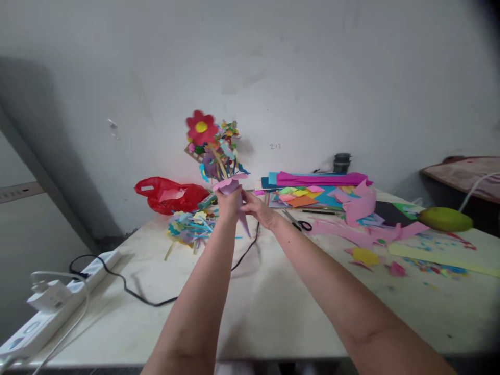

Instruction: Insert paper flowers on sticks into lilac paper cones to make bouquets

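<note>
Clock: I am at its centre, with the wall straight ahead at 12.
Lilac paper cone: at 12 o'clock, the lilac paper cone with a wavy pink rim [243, 221] is in my grasp, tilted, its tip slanting down toward 5 as I look at it.
Flowers: a mixed bunch stands out of the cone, topped by a big red flower with a yellow centre [201, 127].
Left hand: my left hand [229, 202] is wrapped round the cone just under the rim, fingers clamped on it.
Right hand: my right hand [255, 205] meets the cone's right edge with thumb and fingertips; I cannot tell whether they pinch it.
11 o'clock: a heap of pale blue and yellow paper flowers [191, 226] lies before a crumpled red plastic bag [167, 195].
1 o'clock: black-handled metal scissors [299, 223] lie near my right wrist, sheets of coloured paper behind.
2 o'clock: a green-yellow oval fruit [445, 219].
Between 9 and 10: a long white power strip [94, 268].
</note>
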### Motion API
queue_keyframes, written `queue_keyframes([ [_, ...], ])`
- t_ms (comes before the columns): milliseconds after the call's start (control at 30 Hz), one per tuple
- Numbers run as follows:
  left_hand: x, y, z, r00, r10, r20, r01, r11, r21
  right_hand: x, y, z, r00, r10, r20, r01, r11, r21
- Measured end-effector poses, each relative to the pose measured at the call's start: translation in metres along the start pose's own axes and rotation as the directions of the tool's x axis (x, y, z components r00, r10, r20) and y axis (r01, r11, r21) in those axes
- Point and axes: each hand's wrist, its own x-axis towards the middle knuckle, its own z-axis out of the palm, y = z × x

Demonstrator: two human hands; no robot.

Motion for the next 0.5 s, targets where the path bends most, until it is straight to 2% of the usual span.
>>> queue_keyframes([
  [33,-0.005,-0.001,0.003,0.995,-0.088,0.042,0.091,0.991,-0.097,-0.001,0.000,-0.004,1.000,-0.001,-0.007,0.001,0.999,-0.032],
  [100,-0.015,-0.001,0.009,0.975,-0.214,0.053,0.220,0.952,-0.211,-0.001,0.001,-0.010,0.998,0.006,-0.059,-0.014,0.991,-0.133],
  [200,-0.028,-0.003,0.014,0.941,-0.330,0.072,0.338,0.911,-0.235,0.000,0.002,-0.013,0.984,0.006,-0.179,-0.068,0.938,-0.340],
  [300,-0.036,-0.005,0.016,0.926,-0.372,0.072,0.378,0.902,-0.210,0.000,0.004,-0.013,0.964,-0.019,-0.266,-0.113,0.873,-0.475],
  [400,-0.038,-0.008,0.014,0.929,-0.360,0.081,0.369,0.908,-0.197,-0.003,0.006,-0.011,0.945,-0.007,-0.328,-0.151,0.878,-0.454],
  [500,-0.037,-0.011,0.003,0.917,-0.346,0.198,0.383,0.902,-0.198,-0.007,0.009,-0.011,0.935,0.100,-0.342,-0.203,0.938,-0.281],
])
